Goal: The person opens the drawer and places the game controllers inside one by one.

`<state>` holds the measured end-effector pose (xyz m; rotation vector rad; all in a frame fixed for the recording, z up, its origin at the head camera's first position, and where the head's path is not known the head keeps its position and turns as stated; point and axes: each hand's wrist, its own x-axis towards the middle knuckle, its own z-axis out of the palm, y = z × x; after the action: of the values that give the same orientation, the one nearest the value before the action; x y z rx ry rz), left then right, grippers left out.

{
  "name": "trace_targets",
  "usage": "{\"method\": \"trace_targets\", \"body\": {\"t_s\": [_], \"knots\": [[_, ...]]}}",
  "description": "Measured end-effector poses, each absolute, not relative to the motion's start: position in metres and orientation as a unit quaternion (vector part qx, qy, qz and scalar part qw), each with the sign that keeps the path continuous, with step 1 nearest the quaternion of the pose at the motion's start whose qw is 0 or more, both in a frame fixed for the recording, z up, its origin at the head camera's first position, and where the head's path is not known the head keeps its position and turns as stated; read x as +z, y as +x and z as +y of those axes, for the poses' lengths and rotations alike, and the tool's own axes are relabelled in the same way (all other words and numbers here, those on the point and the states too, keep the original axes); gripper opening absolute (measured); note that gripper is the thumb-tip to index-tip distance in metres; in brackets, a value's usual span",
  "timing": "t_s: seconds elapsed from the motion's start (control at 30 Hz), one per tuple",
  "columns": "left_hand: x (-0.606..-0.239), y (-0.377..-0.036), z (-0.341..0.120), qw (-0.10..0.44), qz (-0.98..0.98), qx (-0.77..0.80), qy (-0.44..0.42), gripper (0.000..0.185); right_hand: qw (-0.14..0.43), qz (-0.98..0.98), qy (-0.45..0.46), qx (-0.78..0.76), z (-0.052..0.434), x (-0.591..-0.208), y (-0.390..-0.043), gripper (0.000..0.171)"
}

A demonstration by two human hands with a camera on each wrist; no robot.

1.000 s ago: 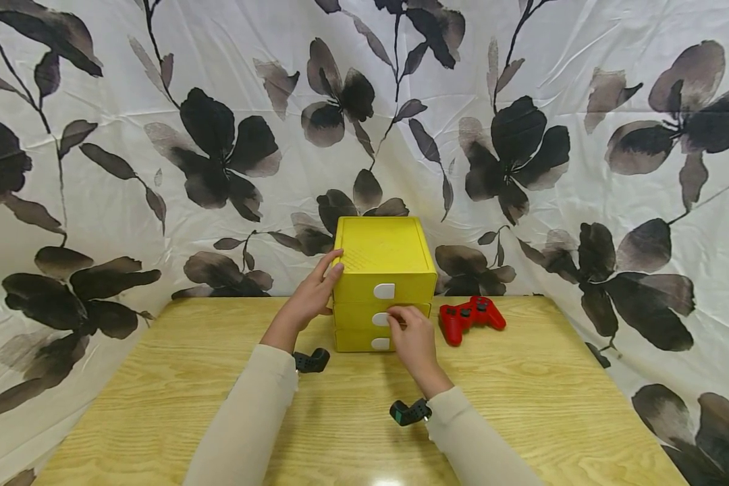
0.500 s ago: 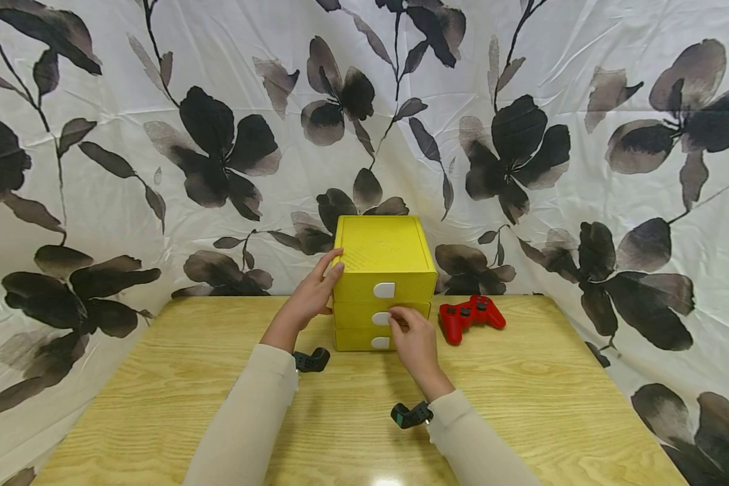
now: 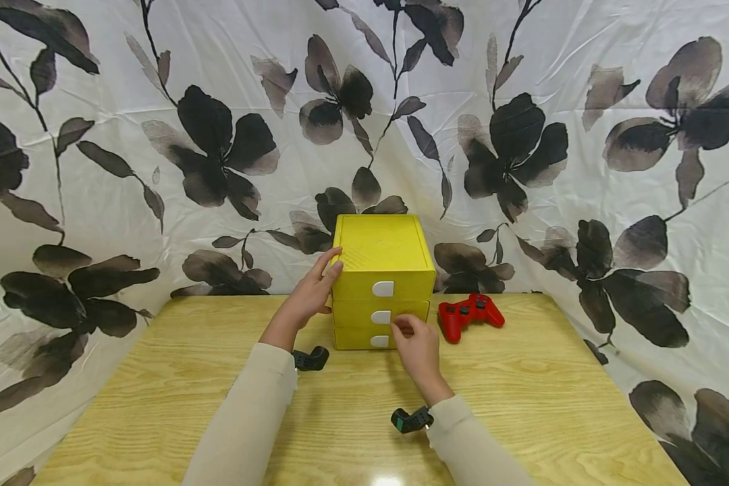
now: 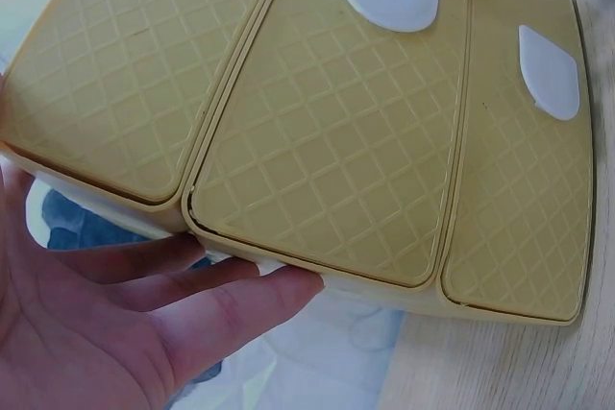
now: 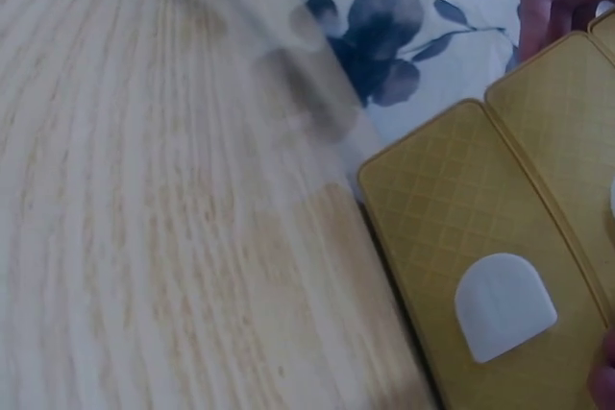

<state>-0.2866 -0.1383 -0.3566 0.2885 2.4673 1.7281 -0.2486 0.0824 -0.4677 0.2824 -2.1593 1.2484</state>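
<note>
Nearest us, two pale sleeves reach across the wood table, each with a small black wrist camera at its cuff; wood stretches wide to either side of the arms. Farther in, we see the right hand before the box's lower right part, its fingers bent, thumb and forefinger close together just right of the middle white tab. We cannot tell whether they pinch its edge. The left hand is spread against the box's left side (our left wrist view shows three fingers laid along it, which the head view mostly hides).

The yellow box stands upright near the table's far edge, its three drawers looking closed, each with a tab. Both wrist views give us a diamond pattern on the fronts that the head view loses. Just right of the box, across a narrow strip of wood, lies a red controller; any lettering on its buttons is too small for us to read. Behind everything hangs white cloth with dark flowers, meeting the table's far edge.
</note>
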Motion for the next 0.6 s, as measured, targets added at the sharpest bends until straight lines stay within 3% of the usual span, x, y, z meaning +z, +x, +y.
{"method": "trace_targets", "body": {"t_s": [0.3,0.6], "knots": [[-0.33,-0.262,-0.134,0.075,0.813,0.569,0.095,0.055,0.253,-0.824,0.061,0.503,0.078,-0.476,-0.246,0.008],[-0.328,-0.26,-0.133,0.072,0.816,0.566,0.093,0.055,0.2,-0.831,0.022,0.519,0.075,-0.482,-0.246,0.011]]}}
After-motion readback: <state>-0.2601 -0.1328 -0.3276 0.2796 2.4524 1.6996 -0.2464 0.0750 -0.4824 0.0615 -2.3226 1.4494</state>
